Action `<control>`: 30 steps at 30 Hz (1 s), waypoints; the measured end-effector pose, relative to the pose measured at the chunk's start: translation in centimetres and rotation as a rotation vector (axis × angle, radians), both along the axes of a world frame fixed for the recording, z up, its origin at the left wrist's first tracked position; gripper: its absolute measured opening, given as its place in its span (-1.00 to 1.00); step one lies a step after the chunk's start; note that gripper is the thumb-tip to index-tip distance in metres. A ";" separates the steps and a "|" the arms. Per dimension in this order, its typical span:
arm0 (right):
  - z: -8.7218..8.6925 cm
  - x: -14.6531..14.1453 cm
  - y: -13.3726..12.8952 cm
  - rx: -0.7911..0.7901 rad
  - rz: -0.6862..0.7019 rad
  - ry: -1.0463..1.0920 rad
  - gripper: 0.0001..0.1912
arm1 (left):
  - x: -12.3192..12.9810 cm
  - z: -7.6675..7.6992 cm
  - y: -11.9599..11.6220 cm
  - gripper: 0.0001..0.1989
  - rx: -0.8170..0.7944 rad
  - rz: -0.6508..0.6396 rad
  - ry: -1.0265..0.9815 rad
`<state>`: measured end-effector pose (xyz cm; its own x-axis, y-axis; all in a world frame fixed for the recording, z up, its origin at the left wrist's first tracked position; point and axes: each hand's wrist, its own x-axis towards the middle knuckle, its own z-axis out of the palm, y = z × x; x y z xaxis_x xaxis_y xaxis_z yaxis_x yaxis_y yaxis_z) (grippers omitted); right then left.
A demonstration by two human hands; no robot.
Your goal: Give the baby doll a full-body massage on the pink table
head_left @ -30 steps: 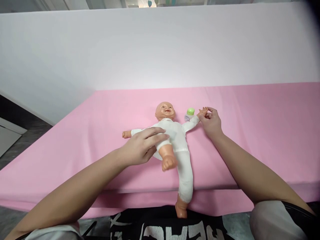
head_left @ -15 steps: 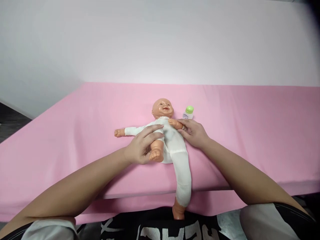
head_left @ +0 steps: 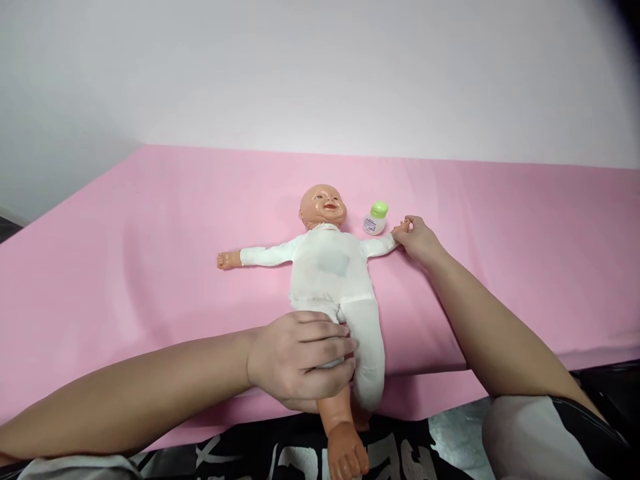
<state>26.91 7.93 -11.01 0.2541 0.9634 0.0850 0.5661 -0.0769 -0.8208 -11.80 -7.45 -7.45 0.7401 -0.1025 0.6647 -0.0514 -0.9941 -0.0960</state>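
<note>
A baby doll (head_left: 327,267) with a white cloth body lies on its back on the pink-covered table, head toward the wall. My left hand (head_left: 305,357) is wrapped round the doll's leg on the left side, near the table's front edge; the bare foot sticks out below it. The doll's other leg hangs over that edge. Off to the right, my right hand (head_left: 417,239) pinches the doll's small hand, holding that arm stretched outward. The doll's other arm lies out to the left, untouched.
A small clear bottle (head_left: 375,219) with a green cap stands by the doll's head, close to my right hand. Pink cloth (head_left: 500,253) covers the table and drops over its front edge. A white wall (head_left: 320,80) rises behind.
My left hand has brought the doll's raised leg down toward me, over the table's front edge. My right hand has drawn the doll's arm from its chest outward to the right.
</note>
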 end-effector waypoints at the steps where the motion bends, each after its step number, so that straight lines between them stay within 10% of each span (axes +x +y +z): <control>1: 0.2 -0.2 -0.2 -0.007 -0.027 -0.026 -0.24 | 0.0 -0.1 0.1 -0.74 -0.005 0.012 -0.001; 7: 2.5 -3.5 -2.7 0.252 0.012 0.024 -0.27 | -1.2 0.4 2.5 -0.60 -0.148 0.249 -0.147; 17: 3.3 -10.1 -6.2 0.410 0.614 -0.321 -0.62 | -2.1 -0.1 6.8 -0.52 -0.447 0.301 -0.162; 30: 1.9 -2.9 -1.3 0.000 0.048 0.387 -0.43 | 0.4 1.2 0.4 -0.80 -0.050 0.068 -0.080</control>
<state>24.05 6.62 -9.07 0.2223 0.9749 -0.0087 0.2175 -0.0583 -0.9743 -11.44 -7.08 -6.26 0.6888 -0.0190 0.7247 0.0222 -0.9986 -0.0473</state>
